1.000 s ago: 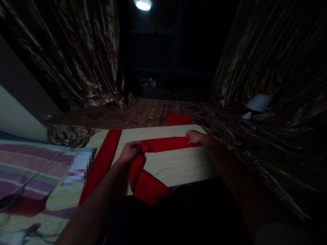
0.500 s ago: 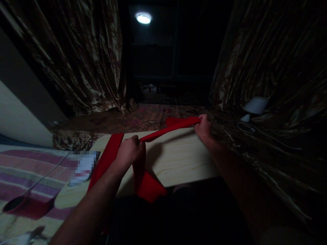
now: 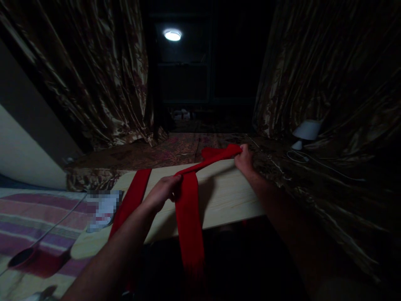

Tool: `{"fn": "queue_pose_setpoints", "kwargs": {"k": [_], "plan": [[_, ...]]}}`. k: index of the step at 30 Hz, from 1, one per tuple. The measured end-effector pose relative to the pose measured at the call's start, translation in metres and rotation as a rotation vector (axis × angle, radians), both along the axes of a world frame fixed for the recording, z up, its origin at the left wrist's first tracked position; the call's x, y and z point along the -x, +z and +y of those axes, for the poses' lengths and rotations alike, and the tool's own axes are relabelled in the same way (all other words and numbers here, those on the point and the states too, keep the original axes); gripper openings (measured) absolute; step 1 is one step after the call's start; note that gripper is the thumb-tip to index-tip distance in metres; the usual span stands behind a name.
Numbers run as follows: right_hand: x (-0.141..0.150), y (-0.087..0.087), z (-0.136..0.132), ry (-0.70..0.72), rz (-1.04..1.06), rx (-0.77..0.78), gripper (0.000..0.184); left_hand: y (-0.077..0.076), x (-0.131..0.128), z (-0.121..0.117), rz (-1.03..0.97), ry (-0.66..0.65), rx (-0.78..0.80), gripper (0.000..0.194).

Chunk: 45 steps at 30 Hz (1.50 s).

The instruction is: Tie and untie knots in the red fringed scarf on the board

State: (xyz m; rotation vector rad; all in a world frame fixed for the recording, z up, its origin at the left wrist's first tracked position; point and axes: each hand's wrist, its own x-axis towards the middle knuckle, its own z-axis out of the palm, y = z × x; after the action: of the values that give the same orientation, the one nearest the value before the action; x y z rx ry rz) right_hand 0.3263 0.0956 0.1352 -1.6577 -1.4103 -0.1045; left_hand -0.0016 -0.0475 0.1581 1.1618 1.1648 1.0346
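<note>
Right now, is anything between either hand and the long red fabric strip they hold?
Nothing visible: the left hand and right hand directly grip the long red fabric strip; the pale wood-grain board lies below.

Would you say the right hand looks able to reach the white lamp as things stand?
Probably not without letting go first: the right hand grips the red cloth. The way to the white lamp, off past the wooden board, otherwise looks free, though the lamp's distance is hard to judge.
</note>
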Motion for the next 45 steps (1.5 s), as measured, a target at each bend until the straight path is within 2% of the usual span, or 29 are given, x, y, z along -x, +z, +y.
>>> {"fn": "queue_pose_setpoints", "kwargs": {"k": [2, 4, 6, 8, 11, 13, 15, 20, 26, 29, 33, 36, 38, 41, 45], "plan": [[-0.002, -0.001, 0.0, 0.004, -0.011, 0.011, 0.041, -0.008, 0.003, 0.002, 0.396, 0.06, -0.157, 0.039], [-0.002, -0.003, 0.0, 0.013, -0.054, 0.023, 0.04, -0.015, 0.007, 0.007, 0.78, 0.132, -0.292, 0.033], [0.0, -0.004, 0.0, 0.039, -0.129, 0.054, 0.037, -0.026, 0.008, 0.013, 1.074, 0.182, -0.365, 0.03], [0.006, -0.007, -0.001, 0.074, -0.209, 0.115, 0.033, -0.041, 0.006, 0.021, 1.246, 0.179, -0.347, 0.035], [0.019, -0.011, -0.005, 0.111, -0.292, 0.241, 0.029, -0.067, -0.001, 0.035, 1.374, 0.097, -0.24, 0.041], [0.029, -0.013, -0.007, 0.116, -0.329, 0.312, 0.028, -0.08, -0.004, 0.045, 1.405, 0.032, -0.214, 0.049], [0.036, -0.016, -0.009, 0.12, -0.353, 0.347, 0.028, -0.087, -0.007, 0.057, 1.415, -0.009, -0.232, 0.052], [0.046, -0.021, -0.006, 0.181, -0.34, 0.347, 0.032, -0.088, -0.014, 0.08, 1.465, -0.172, -0.312, 0.044], [0.049, -0.027, 0.004, 0.175, -0.341, 0.32, 0.032, -0.092, -0.029, 0.086, 1.496, -0.274, -0.455, 0.037], [0.048, -0.031, 0.007, 0.141, -0.345, 0.304, 0.031, -0.093, -0.032, 0.089, 1.479, -0.203, -0.395, 0.036], [0.049, -0.035, 0.005, 0.122, -0.355, 0.346, 0.031, -0.095, -0.031, 0.095, 1.397, -0.054, -0.145, 0.046], [0.055, -0.037, 0.003, 0.139, -0.389, 0.377, 0.032, -0.101, -0.031, 0.097, 1.365, -0.053, -0.157, 0.058], [0.06, -0.038, 0.002, 0.15, -0.41, 0.384, 0.032, -0.105, -0.029, 0.099, 1.379, -0.048, -0.202, 0.054], [0.062, -0.038, 0.003, 0.144, -0.451, 0.407, 0.033, -0.109, -0.017, 0.11, 1.375, 0.028, -0.175, 0.045], [0.057, -0.044, 0.005, 0.212, -0.621, 0.451, 0.026, -0.111, 0.016, 0.133, 1.282, 0.196, 0.002, 0.043]]}}
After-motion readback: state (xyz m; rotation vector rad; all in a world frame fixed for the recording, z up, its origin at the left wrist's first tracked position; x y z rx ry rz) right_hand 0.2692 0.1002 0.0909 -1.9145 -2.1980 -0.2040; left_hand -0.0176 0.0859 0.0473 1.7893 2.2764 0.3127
